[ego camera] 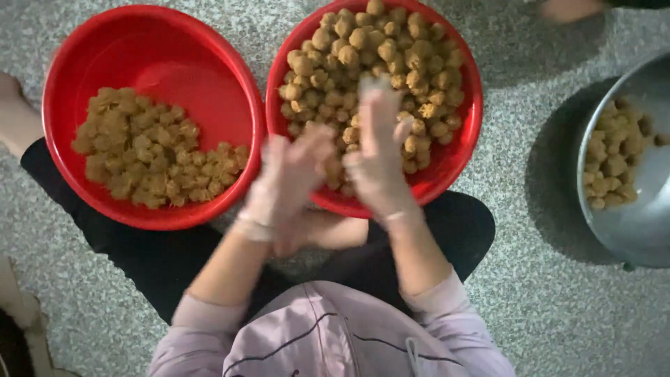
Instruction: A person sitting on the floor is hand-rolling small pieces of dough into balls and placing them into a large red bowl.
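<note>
Balls [380, 49] of tan, rough-surfaced food fill the right red basin [466, 143], heaped from rim to rim. The basin stands on the speckled floor [544, 300], just in front of the seated person's knees. Both hands wear thin clear gloves and are held together over its near edge. The left hand [286, 178] is blurred; its fingers look partly spread, and whether it grips a ball I cannot tell. The right hand [377, 157] has its fingers extended upward and loosely open, with one pale piece at the fingertips, not clearly clamped.

A second red basin [66, 91] sits touching the first on the left, and holds a smaller, flatter pile of squarer brown chunks [150, 157]. A metal bowl [649, 230] stands well apart to the right with more balls inside. Another person's hand [569, 8] shows at the top edge.

Judgement on handling: the balls appear light, soft and somewhat crumbly, possibly greasy under gloves. They should be taken singly between fingertips and thumb, around the middle, with gentle pressure. Squeezing risks deforming or breaking them.
</note>
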